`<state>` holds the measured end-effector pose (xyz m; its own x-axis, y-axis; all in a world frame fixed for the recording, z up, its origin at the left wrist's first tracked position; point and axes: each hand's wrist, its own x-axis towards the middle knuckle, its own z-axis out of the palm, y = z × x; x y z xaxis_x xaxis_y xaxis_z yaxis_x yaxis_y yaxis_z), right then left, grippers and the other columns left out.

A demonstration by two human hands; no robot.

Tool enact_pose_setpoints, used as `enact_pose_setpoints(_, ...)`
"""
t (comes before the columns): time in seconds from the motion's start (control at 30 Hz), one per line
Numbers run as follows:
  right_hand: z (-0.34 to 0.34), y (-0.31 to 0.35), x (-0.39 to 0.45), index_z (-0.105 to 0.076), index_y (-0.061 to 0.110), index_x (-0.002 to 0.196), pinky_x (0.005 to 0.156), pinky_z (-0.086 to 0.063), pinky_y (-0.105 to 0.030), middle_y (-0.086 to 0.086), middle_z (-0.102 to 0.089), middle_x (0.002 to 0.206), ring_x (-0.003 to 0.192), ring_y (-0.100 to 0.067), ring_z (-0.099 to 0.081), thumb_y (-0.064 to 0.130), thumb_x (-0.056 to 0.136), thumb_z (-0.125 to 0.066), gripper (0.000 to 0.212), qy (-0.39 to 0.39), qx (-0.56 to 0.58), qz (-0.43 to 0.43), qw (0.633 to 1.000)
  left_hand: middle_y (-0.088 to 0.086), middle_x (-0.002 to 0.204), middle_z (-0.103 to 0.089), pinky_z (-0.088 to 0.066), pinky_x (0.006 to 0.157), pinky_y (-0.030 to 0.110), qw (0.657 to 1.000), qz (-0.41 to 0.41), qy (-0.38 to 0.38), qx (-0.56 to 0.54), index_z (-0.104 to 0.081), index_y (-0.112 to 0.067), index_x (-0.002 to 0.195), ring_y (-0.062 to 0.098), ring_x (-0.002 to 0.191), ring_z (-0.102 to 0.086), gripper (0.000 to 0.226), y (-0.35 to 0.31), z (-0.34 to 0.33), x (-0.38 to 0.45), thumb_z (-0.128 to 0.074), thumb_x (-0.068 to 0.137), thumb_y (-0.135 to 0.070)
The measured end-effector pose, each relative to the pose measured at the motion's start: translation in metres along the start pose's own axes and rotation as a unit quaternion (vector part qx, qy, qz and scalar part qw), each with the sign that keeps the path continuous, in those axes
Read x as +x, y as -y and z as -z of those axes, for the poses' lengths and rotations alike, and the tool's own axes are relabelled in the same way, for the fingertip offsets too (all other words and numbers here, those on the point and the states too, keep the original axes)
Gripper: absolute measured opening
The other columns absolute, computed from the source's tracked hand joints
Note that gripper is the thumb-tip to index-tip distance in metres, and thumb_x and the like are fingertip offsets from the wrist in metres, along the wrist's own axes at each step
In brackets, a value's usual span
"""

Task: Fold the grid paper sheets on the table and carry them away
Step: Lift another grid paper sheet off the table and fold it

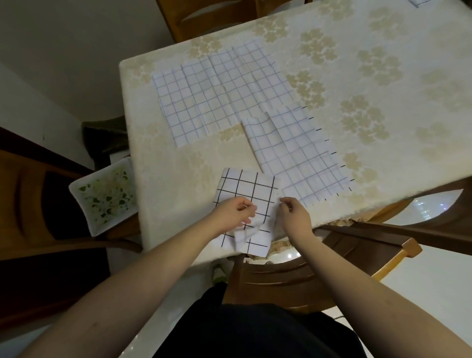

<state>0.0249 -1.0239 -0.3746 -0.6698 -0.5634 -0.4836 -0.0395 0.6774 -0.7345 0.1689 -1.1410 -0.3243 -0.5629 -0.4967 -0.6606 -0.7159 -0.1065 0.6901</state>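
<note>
cream cloth with a pale flower pattern covers the table [357, 38], and wooden chairs stand around it, one tucked under the near edge [281, 276] and one at the far side [204, 18]. from where i watch, three lots of grid paper lie on the cloth. the nearest is the black-lined sheet [245, 186] at the near table edge, its lower end hanging just past the rim and a corner of it turned up in a loose flap. my left hand [233, 212] rests on top of this sheet with fingers curled, thumb and forefinger pinching at the paper. my right hand [293, 214] is at the sheet's right edge, fingers curled; it seems to pinch the edge, though the paper is pale there and i cannot be sure of the contact. just beyond, up and to the right, a faint-lined sheet [293, 150] lies at a slant with short black ticks along its right side, nearly touching the black-lined one. further back a wider spread of faint-lined sheets [217, 94] lies overlapped across the far left of the table. off the left table edge a white square dish with green flecks [104, 196] sits on a chair seat. a small corner of another gridded paper [419, 2] shows at the top right.
</note>
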Motion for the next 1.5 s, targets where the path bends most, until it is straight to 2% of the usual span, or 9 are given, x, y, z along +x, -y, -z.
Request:
enact_pose_setpoints(0.17, -0.002, 0.001, -0.002, -0.06, 0.016, 0.123, 0.059, -0.041, -0.02, 0.003, -0.064, 0.097, 0.072, -0.003, -0.054, 0.02, 0.101, -0.044, 0.027, -0.003, 0.019, -0.027, 0.999, 0.005, 0.104, -0.07, -0.051, 0.077, 0.03, 0.994, 0.005, -0.101, -0.039, -0.061, -0.016, 0.105, 0.017, 0.09, -0.066, 0.014, 0.017, 0.02, 0.015, -0.051, 0.1, -0.023)
enact_pose_setpoints(0.37, -0.006, 0.003, -0.01, -0.059, 0.015, 0.124, 0.067, -0.047, -0.031, 0.009, -0.058, 0.082, 0.072, -0.007, -0.055, 0.02, 0.098, -0.045, 0.029, -0.01, 0.026, -0.071, 0.997, 0.006, 0.11, -0.066, -0.046, 0.078, 0.029, 0.96, 0.091, -0.263, 0.023, -0.062, -0.012, 0.112, 0.02, 0.092, -0.06, 0.023, 0.054, 0.052, 0.029, -0.06, 0.094, -0.026)
enact_pose_setpoints(0.6, -0.016, 0.004, -0.02, -0.048, 0.011, 0.136, 0.081, -0.049, -0.033, -0.008, -0.06, 0.109, 0.093, -0.02, -0.055, 0.019, 0.099, -0.046, 0.038, 0.009, 0.064, -0.164, 0.984, 0.015, 0.119, -0.064, -0.047, 0.089, 0.032, 0.965, 0.127, -0.225, 0.05, -0.064, -0.003, 0.117, 0.029, 0.107, -0.06, 0.032, 0.061, 0.049, 0.035, -0.065, 0.092, -0.023)
enact_pose_setpoints(0.8, -0.017, 0.005, -0.023, -0.049, 0.012, 0.135, 0.065, -0.044, -0.029, -0.006, -0.056, 0.101, 0.077, -0.013, -0.053, 0.015, 0.099, -0.045, 0.036, -0.004, 0.11, -0.199, 0.974, 0.015, 0.122, -0.065, -0.048, 0.1, 0.037, 0.971, 0.12, -0.199, 0.047, -0.066, -0.002, 0.117, 0.029, 0.112, -0.06, 0.031, 0.062, 0.049, 0.036, -0.066, 0.092, -0.021)
enact_pose_setpoints(0.97, -0.023, 0.006, -0.029, -0.053, 0.014, 0.124, 0.075, -0.044, -0.031, -0.008, -0.057, 0.106, 0.094, -0.02, -0.054, 0.013, 0.097, -0.049, 0.027, -0.003, 0.149, -0.234, 0.961, 0.011, 0.114, -0.066, -0.05, 0.089, 0.034, 0.973, 0.111, -0.204, 0.008, -0.068, -0.008, 0.11, 0.025, 0.102, -0.06, 0.023, 0.066, 0.051, 0.035, -0.067, 0.091, -0.021)
enact_pose_setpoints(1.07, -0.027, 0.003, -0.033, -0.059, 0.011, 0.107, 0.065, -0.043, -0.026, -0.009, -0.06, 0.099, 0.092, -0.023, -0.055, 0.013, 0.093, -0.053, 0.016, 0.001, 0.158, -0.238, 0.958, 0.006, 0.103, -0.068, -0.047, 0.078, 0.03, 0.974, 0.087, -0.207, -0.022, -0.067, -0.015, 0.098, 0.02, 0.093, -0.06, 0.01, 0.07, 0.056, 0.034, -0.068, 0.09, -0.022)
enact_pose_setpoints(1.17, -0.032, 0.005, -0.038, -0.066, 0.003, 0.115, 0.069, -0.046, -0.029, -0.017, -0.067, 0.11, 0.099, -0.029, -0.061, 0.014, 0.092, -0.061, 0.026, 0.016, 0.193, -0.262, 0.945, 0.003, 0.102, -0.066, -0.045, 0.078, 0.026, 0.976, 0.067, -0.191, -0.076, -0.065, -0.015, 0.099, 0.017, 0.095, -0.06, 0.012, 0.074, 0.065, 0.03, -0.069, 0.089, -0.02)
enact_pose_setpoints(1.33, -0.037, 0.018, -0.043, -0.066, 0.004, 0.121, 0.104, -0.038, -0.038, -0.012, -0.064, 0.112, 0.116, -0.029, -0.054, 0.023, 0.093, -0.065, 0.033, 0.035, 0.188, -0.27, 0.944, 0.004, 0.11, -0.065, -0.043, 0.081, 0.022, 0.973, 0.027, -0.153, -0.168, -0.06, -0.016, 0.109, 0.014, 0.099, -0.062, 0.024, 0.08, 0.082, 0.019, -0.071, 0.088, -0.014)
enact_pose_setpoints(1.5, -0.038, 0.037, -0.049, -0.062, 0.005, 0.127, 0.096, -0.039, -0.043, -0.015, -0.054, 0.138, 0.131, -0.032, -0.047, 0.042, 0.087, -0.071, 0.055, 0.034, 0.198, -0.252, 0.947, -0.002, 0.102, -0.065, -0.041, 0.075, 0.019, 0.976, 0.0, -0.124, -0.178, -0.06, -0.015, 0.117, 0.005, 0.087, -0.059, 0.029, 0.074, 0.109, 0.004, -0.069, 0.089, -0.016)
